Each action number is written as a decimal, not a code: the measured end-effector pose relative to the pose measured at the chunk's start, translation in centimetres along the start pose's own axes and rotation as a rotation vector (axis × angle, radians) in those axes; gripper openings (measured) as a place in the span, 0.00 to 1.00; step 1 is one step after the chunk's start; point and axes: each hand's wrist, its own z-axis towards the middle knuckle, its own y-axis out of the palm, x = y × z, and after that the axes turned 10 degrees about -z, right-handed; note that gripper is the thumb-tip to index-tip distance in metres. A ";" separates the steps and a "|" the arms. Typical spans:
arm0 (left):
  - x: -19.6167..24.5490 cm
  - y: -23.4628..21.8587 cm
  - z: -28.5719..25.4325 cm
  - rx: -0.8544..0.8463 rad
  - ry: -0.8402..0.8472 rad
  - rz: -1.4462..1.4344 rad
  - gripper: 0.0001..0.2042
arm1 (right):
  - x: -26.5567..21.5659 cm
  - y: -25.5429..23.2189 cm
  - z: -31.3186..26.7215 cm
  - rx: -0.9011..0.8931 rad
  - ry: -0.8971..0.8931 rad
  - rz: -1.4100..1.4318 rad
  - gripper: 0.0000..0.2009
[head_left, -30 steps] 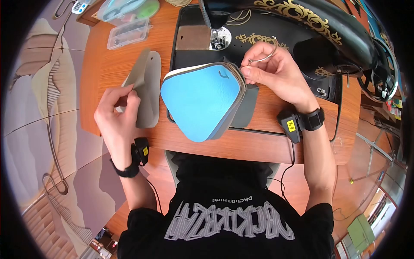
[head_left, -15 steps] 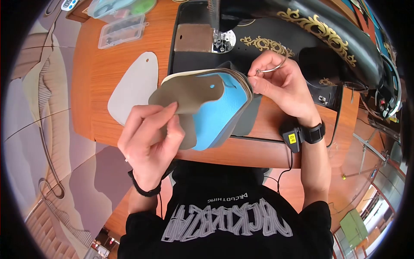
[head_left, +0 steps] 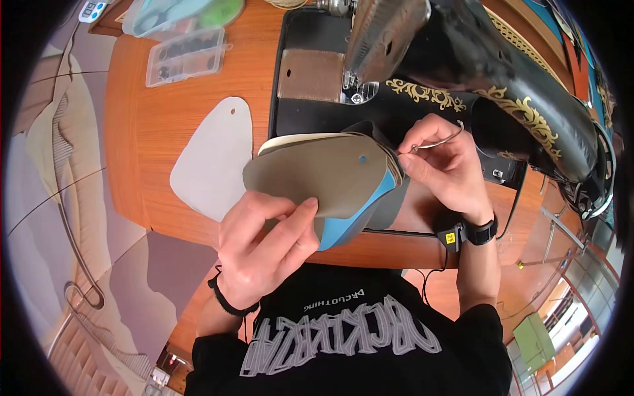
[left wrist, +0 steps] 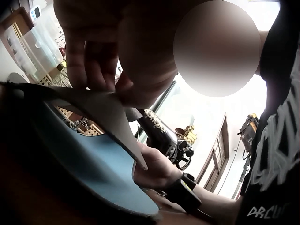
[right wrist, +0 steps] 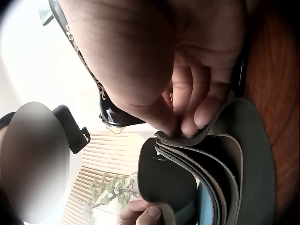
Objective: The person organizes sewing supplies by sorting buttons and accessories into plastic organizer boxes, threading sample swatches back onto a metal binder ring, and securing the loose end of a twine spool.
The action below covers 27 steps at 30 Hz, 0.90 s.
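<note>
My left hand (head_left: 264, 244) pinches a grey-brown leather swatch (head_left: 307, 168) by its near edge, thumb on top. This swatch lies over a blue swatch (head_left: 350, 230), and blue shows through its small punched hole. Under the blue one is a stack of swatches (right wrist: 229, 173), its layered edges fanned in the right wrist view. At the stack's right corner, the fingers and thumb of my right hand (head_left: 449, 168) pinch the edge. A metal ring (head_left: 441, 140) curves out from that hand. Left of the stack, a light grey swatch (head_left: 211, 158) with a hole lies flat.
A black sewing machine (head_left: 528, 122) with gold ornament stands behind the right hand. Clear plastic boxes (head_left: 185, 58) sit at the back left of the wooden table (head_left: 142, 132). A small digital timer (head_left: 91, 11) lies at the far left corner.
My left hand has moved right, bringing the grey-brown swatch from above the light grey one onto the blue swatch. The right hand keeps its pinch at the stack's corner.
</note>
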 end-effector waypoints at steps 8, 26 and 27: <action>-0.6 -0.2 -0.2 -0.079 0.119 -0.023 0.19 | 0.0 0.2 0.0 0.013 -0.006 -0.021 0.06; -2.8 -3.1 0.1 0.169 -0.284 0.427 0.17 | 0.5 -0.2 0.6 -0.032 -0.027 0.050 0.06; -3.5 -3.4 0.0 0.103 -0.334 0.443 0.18 | 0.5 -0.2 0.6 -0.033 -0.018 0.049 0.06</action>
